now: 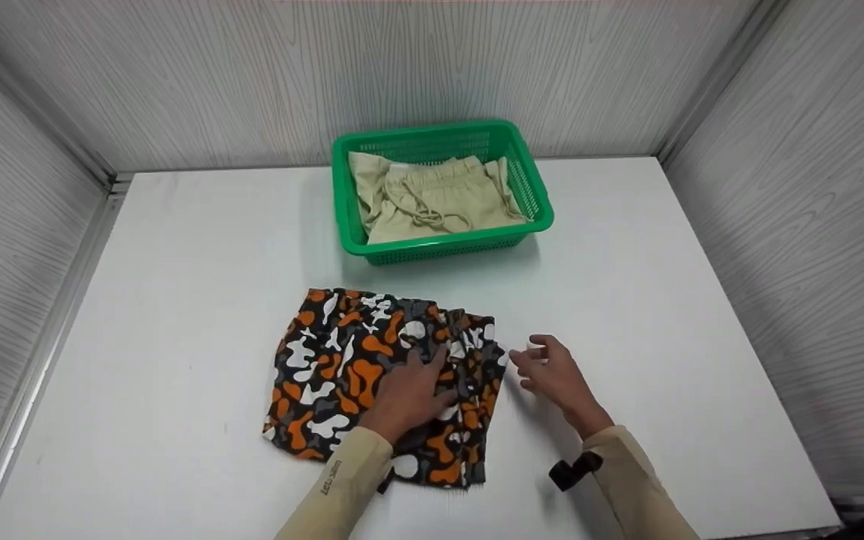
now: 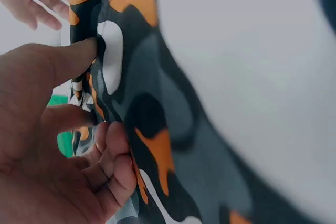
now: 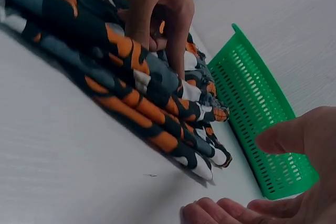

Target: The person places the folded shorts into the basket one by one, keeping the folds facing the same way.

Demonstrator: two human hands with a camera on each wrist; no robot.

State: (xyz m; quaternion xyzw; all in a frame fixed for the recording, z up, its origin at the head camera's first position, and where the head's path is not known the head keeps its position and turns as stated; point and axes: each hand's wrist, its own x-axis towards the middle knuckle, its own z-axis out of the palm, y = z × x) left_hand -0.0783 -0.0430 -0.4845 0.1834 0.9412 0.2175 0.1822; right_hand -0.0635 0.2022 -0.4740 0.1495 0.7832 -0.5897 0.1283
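Note:
A pair of shorts (image 1: 349, 375) in black, orange, white and grey camouflage print lies on the table, its right side doubled over in layers. My left hand (image 1: 411, 394) rests on that folded side. Thumb and index finger stretch out and press the cloth, while the other fingers curl under, as the left wrist view shows. Just right of the shorts' edge, my right hand (image 1: 556, 379) hovers with loosely bent fingers and holds nothing. The right wrist view shows the stacked fabric layers (image 3: 131, 108) from the side, apart from the right hand (image 3: 299, 166).
Behind the shorts stands a green plastic basket (image 1: 443, 244) with slotted walls. Beige drawstring garments (image 1: 451, 199) lie folded inside it. The white table (image 1: 199, 300) is bounded by grey wood-grain panels (image 1: 214, 82) at the back and sides.

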